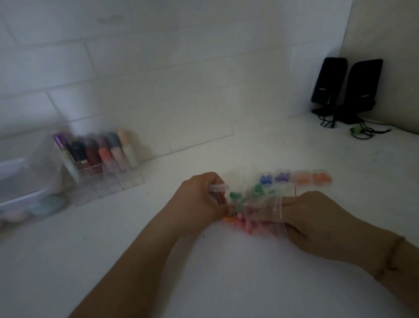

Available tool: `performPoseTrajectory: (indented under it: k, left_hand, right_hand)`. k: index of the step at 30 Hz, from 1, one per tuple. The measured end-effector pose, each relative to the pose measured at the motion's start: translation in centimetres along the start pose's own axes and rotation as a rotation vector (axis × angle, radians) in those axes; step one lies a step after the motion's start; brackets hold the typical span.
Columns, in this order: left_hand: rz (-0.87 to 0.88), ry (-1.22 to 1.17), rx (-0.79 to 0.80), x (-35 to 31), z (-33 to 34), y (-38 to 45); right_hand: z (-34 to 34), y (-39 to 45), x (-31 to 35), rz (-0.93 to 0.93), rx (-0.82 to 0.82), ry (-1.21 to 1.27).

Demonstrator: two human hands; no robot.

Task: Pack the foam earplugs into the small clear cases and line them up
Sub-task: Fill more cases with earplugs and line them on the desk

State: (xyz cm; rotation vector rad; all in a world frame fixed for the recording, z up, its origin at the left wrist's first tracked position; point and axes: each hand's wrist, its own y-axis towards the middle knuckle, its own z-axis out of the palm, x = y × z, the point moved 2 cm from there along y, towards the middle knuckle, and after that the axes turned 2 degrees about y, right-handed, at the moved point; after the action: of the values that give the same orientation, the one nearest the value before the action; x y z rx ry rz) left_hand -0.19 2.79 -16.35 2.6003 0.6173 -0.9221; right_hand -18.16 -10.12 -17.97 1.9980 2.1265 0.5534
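Note:
A clear zip bag [261, 204] of loose green, pink and orange foam earplugs lies on the white counter, blurred. My right hand [309, 217] grips the bag at its open end. My left hand [200, 200] holds a small clear case [219, 188] and touches the earplugs at the bag's left side. Behind the bag, several closed clear cases stand in a row: one with blue earplugs [266, 179], one with purple [282, 176], two with orange [311, 177].
A clear organiser [103, 163] of lipsticks and bottles stands at the back left by the tiled wall, beside a plastic container [15, 189]. Two black speakers [347, 90] with cables sit in the far right corner.

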Motion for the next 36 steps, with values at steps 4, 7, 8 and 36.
performPoseTrajectory:
  k: [4, 7, 8, 36]
  left_hand:
    - [-0.112, -0.399, 0.042, -0.1, 0.1, -0.1]
    - [-0.146, -0.523, 0.081, 0.0, 0.2, -0.1]
    - [-0.152, -0.573, 0.098, 0.0, 0.3, -0.1]
    - [-0.175, -1.046, 0.312, -0.1, 1.8, 0.2]
  right_hand:
    - [0.9, -0.1, -0.5, 0.014, -0.026, 0.010]
    - [1.3, -0.1, -0.6, 0.036, -0.041, 0.001]
    - [1.2, 0.0, -0.6, 0.041, -0.066, 0.005]
    - [0.5, 0.6, 1.0, 0.224, -0.212, 0.118]
